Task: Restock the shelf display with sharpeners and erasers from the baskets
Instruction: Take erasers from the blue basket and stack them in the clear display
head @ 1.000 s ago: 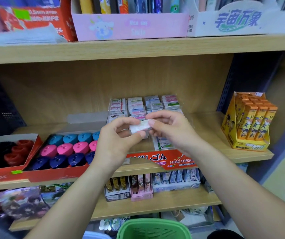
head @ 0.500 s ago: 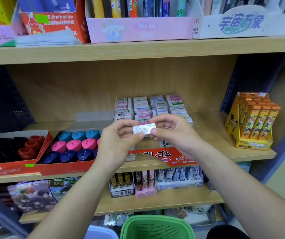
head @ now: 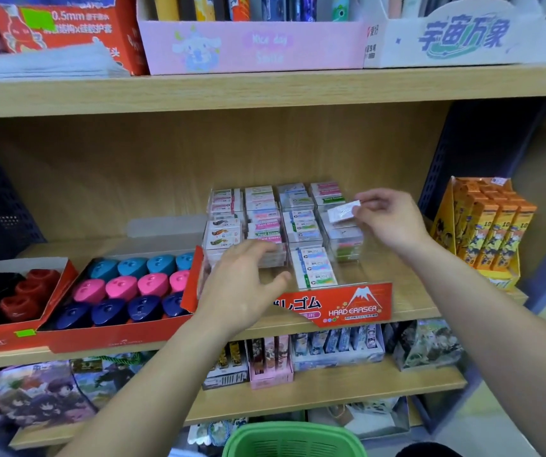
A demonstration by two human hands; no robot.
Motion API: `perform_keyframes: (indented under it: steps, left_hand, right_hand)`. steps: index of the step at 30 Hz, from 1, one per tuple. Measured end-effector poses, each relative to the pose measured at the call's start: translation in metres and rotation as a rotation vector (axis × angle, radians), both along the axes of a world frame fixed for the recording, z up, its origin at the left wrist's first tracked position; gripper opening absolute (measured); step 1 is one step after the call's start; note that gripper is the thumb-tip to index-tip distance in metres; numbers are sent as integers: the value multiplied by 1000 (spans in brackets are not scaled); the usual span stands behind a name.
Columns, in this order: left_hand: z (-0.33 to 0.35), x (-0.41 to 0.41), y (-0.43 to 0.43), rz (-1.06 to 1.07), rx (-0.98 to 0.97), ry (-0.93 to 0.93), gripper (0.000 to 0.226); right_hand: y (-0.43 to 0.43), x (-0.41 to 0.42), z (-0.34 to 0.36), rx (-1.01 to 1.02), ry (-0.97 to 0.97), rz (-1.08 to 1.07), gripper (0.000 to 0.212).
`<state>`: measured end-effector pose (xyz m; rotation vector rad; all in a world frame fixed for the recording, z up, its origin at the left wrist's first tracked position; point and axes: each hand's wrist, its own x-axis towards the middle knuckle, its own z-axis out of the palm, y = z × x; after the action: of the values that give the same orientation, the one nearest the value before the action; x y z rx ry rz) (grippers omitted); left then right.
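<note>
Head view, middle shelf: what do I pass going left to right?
red and black sharpeners → teal, pink and blue sharpeners → clear eraser display → orange packs in their yellow stand

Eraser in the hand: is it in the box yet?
Out. The right hand pinches the eraser in the air over the box's right column.

The person's left hand (head: 245,285) and right hand (head: 387,219) are bare. Behind each hand a bare wrist runs into the left forearm (head: 152,384) and right forearm (head: 496,311), both uncovered right down to where the picture's lower edge cuts them off.
</note>
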<state>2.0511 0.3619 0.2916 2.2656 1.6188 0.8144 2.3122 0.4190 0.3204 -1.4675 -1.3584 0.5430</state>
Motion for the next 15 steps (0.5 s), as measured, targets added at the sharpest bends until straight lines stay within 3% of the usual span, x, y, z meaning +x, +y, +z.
perform_keyframes:
  steps: [7, 15]
  left_hand:
    - [-9, 18, 14, 36, 46, 251, 66]
    - [-15, 16, 14, 27, 55, 237, 58]
  right_hand:
    - [6, 20, -3, -93, -278, 112, 20]
    - [-2, 16, -5, -42, -431, 229, 19]
